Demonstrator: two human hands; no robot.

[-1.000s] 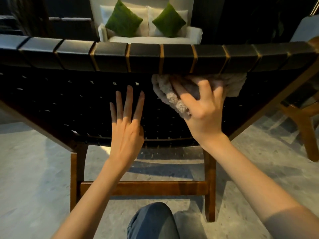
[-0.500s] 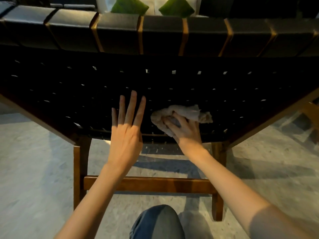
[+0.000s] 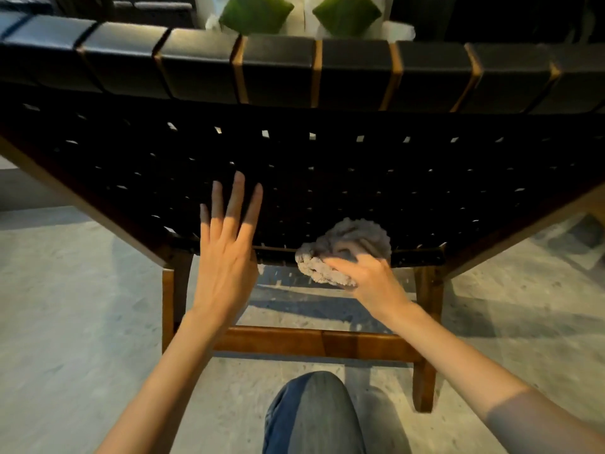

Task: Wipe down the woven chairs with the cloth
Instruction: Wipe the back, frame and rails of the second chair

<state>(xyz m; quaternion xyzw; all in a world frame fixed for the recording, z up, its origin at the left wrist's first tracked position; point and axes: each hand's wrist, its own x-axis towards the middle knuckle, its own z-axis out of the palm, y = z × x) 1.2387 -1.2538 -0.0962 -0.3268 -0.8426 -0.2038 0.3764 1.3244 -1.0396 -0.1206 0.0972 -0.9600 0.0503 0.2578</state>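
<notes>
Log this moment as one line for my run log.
phase: wiping | right hand: grips bunched cloth at lower edge of woven chair back | left hand: fingers straight, flat on weave

Left hand flat on woven chair back; right hand presses bunched cloth at lower edge.

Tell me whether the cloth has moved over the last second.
Yes: the cloth, held by the right hand, went down the woven back from under the top rail to the bottom edge.
</notes>
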